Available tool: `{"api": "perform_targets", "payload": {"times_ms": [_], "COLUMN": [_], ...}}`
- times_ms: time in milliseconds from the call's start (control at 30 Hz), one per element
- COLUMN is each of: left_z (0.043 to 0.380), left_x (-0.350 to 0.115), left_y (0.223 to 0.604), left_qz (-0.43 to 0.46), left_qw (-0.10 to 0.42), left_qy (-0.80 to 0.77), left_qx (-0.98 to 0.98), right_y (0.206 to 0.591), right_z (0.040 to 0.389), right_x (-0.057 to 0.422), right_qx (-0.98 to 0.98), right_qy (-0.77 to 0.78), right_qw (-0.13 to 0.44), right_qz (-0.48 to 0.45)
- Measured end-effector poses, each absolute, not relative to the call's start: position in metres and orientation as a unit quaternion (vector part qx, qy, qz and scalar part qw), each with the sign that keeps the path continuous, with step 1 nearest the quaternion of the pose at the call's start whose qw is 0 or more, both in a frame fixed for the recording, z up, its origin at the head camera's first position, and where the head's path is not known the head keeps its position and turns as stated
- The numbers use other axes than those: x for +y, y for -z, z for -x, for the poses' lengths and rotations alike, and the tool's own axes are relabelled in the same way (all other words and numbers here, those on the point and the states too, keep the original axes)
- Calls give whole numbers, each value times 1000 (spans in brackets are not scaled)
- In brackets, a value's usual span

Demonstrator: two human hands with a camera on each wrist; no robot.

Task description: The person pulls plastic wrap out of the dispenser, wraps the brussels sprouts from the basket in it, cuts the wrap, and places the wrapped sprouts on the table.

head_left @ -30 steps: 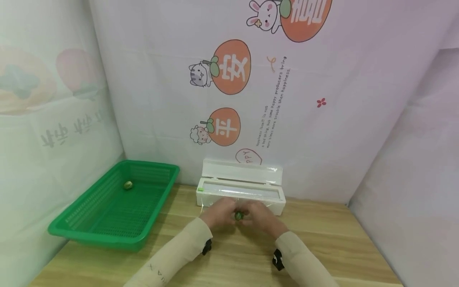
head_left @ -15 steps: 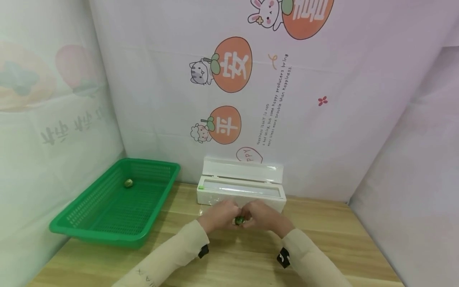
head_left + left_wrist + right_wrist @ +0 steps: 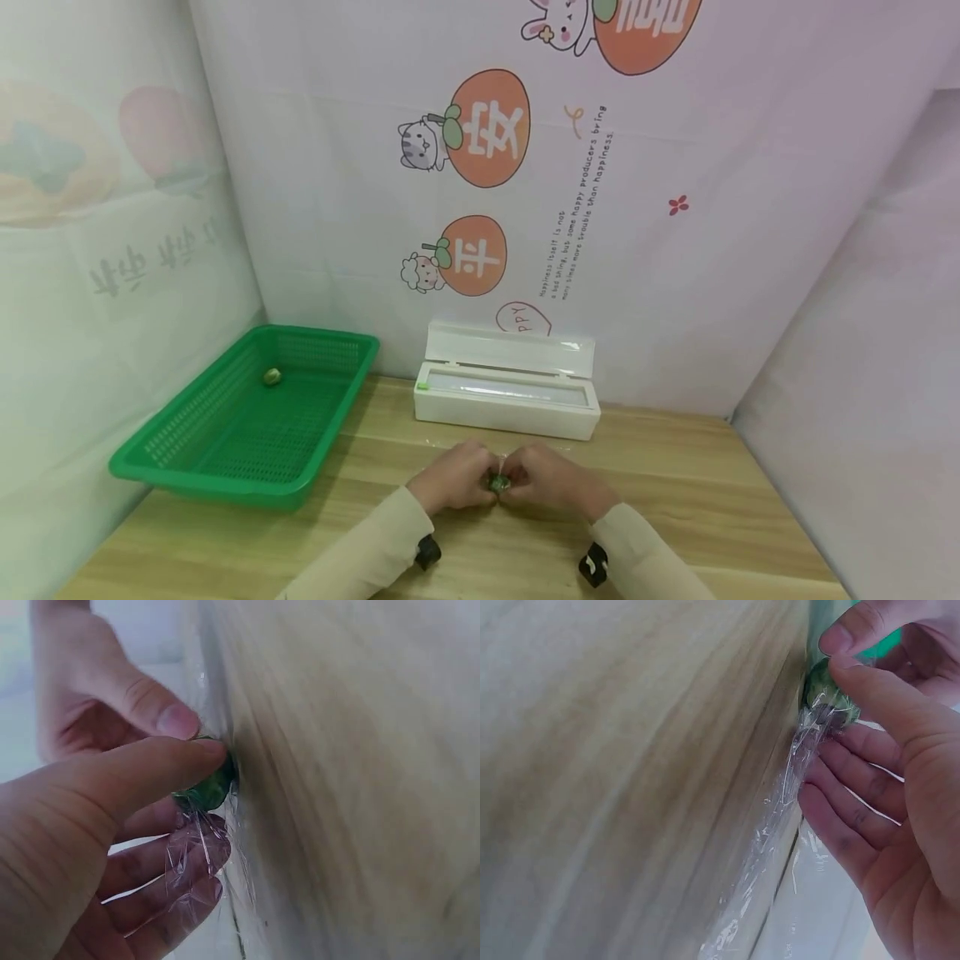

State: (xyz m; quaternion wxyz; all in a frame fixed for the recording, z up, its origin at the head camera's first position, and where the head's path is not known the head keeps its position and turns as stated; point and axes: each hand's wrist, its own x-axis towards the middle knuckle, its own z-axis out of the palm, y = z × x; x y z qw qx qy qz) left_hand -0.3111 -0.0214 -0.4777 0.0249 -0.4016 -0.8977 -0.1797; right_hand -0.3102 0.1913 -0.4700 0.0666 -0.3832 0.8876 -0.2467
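On the table before me, a small round green thing point(image 3: 498, 483) sits in clear cling film point(image 3: 761, 862); its kind is hard to make out. My left hand point(image 3: 454, 477) pinches its left side between thumb and fingers. From the other side my right hand point(image 3: 553, 482) pinches the film at the green thing. In the left wrist view, film hangs crumpled over the left fingers below the green thing point(image 3: 214, 784). The right wrist view shows a gathered strip of film trailing past the right fingers point(image 3: 855, 810). The hands partly hide the green thing.
Behind the hands stands a white cling film dispenser point(image 3: 506, 419), its lid up against the printed cloth wall. At the left is a green plastic basket point(image 3: 210, 493). A small shiny green-gold thing point(image 3: 272, 377) lies at its far end.
Both hands have drawn back from the dispenser towards me, bringing the green thing and film with them. The dispenser's front shows more fully now.
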Motion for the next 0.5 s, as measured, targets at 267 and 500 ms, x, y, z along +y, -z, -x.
{"api": "perform_targets", "payload": {"times_ms": [267,500], "left_z": [310,308], "left_x": [-31,-36], "left_y": [483,483], "left_qz": [354,352], "left_qw": [9,6], "left_qy": [232,239], "left_qx": [-906,-905], "right_y": [471,466], "right_z": [305,291], "right_x": [200,212], "right_qx": [898,912], "right_qy": [229,217], "right_qw": [36,28], "right_qz": [375,346]}}
